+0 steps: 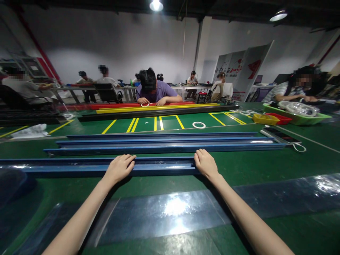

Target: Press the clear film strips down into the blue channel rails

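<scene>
A long blue plastic channel lies across the green table in front of me, its left part running out of view. My left hand is closed over its near wall, fingers curled toward the inside. At its right end, my right hand grips it the same way, with the fingertips partly hidden. Just beyond are several more blue channels, lying parallel to it. Flat between my forearms rests a shiny clear plastic sheet.
A black profile, a yellow profile and red ones lie farther back, where a person leans over the table. On the right are a phone, a yellow tray and a green basket. A white ring lies mid-table.
</scene>
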`<move>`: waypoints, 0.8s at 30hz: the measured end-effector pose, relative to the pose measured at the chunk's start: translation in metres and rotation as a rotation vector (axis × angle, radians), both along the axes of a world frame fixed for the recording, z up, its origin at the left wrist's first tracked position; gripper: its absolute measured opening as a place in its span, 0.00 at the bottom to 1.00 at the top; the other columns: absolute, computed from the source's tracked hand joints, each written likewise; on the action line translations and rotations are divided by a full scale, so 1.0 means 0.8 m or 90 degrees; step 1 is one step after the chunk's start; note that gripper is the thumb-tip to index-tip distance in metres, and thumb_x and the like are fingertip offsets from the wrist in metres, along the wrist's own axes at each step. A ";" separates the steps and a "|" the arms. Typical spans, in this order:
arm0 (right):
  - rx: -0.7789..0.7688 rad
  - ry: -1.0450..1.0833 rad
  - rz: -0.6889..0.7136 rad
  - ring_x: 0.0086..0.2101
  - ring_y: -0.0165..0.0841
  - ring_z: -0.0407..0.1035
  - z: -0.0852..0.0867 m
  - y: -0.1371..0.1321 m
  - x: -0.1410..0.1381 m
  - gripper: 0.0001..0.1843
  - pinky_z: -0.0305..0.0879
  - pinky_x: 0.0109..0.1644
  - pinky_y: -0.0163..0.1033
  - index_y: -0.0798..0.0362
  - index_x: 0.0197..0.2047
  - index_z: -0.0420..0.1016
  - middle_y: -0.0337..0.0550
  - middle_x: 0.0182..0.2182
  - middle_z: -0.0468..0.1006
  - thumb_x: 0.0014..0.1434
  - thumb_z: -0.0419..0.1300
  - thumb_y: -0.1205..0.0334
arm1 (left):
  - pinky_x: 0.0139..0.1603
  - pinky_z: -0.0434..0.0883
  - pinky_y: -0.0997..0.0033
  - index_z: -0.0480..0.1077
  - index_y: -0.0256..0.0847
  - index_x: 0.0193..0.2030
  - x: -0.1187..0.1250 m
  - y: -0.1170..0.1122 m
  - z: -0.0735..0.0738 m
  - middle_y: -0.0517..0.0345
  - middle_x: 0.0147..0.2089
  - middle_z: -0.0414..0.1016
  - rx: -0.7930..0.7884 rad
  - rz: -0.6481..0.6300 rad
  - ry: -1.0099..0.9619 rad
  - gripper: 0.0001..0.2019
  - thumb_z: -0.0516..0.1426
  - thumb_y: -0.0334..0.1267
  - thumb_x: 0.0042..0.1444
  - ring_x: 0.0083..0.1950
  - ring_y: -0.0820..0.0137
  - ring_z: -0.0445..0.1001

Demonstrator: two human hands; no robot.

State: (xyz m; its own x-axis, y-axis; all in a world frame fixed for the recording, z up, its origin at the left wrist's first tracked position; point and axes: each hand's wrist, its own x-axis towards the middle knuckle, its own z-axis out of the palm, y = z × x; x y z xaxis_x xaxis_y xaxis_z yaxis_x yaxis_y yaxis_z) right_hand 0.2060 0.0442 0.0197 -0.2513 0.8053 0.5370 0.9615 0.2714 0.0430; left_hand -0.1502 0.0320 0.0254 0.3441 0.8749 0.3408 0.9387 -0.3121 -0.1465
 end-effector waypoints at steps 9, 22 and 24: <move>0.013 0.013 0.004 0.31 0.32 0.62 -0.002 -0.001 0.002 0.14 0.52 0.37 0.35 0.52 0.25 0.62 0.42 0.26 0.69 0.60 0.43 0.62 | 0.48 0.61 0.63 0.68 0.39 0.47 0.069 -0.005 0.005 0.52 0.46 0.73 0.065 -0.074 -0.073 0.19 0.41 0.41 0.60 0.46 0.66 0.69; -0.017 0.030 -0.004 0.33 0.34 0.61 -0.001 -0.007 0.002 0.13 0.54 0.38 0.36 0.52 0.28 0.62 0.43 0.28 0.68 0.60 0.43 0.60 | 0.44 0.63 0.63 0.67 0.37 0.50 0.163 -0.005 -0.022 0.48 0.43 0.72 0.140 -0.123 -0.058 0.19 0.45 0.44 0.59 0.44 0.63 0.69; -0.021 0.026 -0.002 0.34 0.34 0.61 -0.001 -0.010 0.003 0.13 0.54 0.38 0.36 0.52 0.28 0.62 0.43 0.29 0.68 0.61 0.42 0.60 | 0.44 0.63 0.63 0.67 0.36 0.49 0.163 -0.006 -0.023 0.48 0.42 0.73 0.156 -0.125 -0.062 0.18 0.45 0.43 0.59 0.43 0.63 0.69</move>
